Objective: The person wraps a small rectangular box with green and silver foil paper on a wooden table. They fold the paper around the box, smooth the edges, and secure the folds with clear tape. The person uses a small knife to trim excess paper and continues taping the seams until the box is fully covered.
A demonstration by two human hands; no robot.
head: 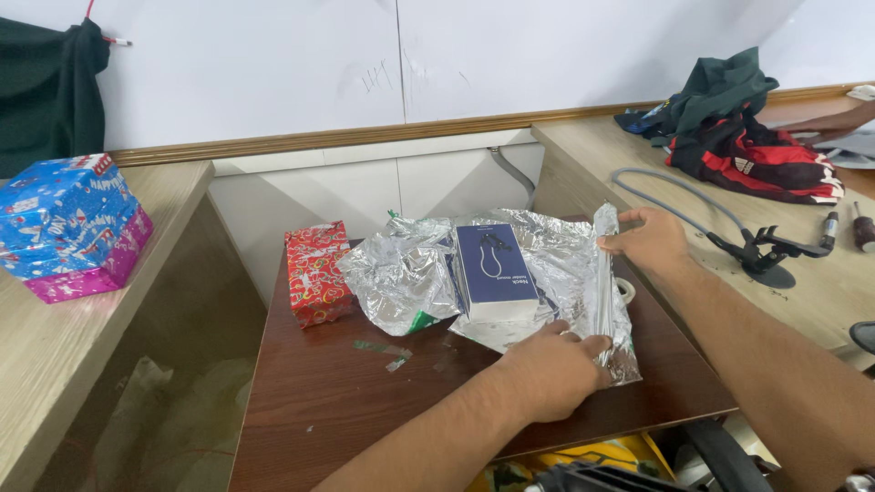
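Silver wrapping paper lies on the brown table under a blue box. Left hand and right hand pinch its raised right edge; keeping that fold taut and straight should give a clean crease.

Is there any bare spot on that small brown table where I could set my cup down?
Yes: the brown table is bare along its near-left part, below the red wrapped box. The silver wrapping sheet, blue box and both hands crowd the middle and right.
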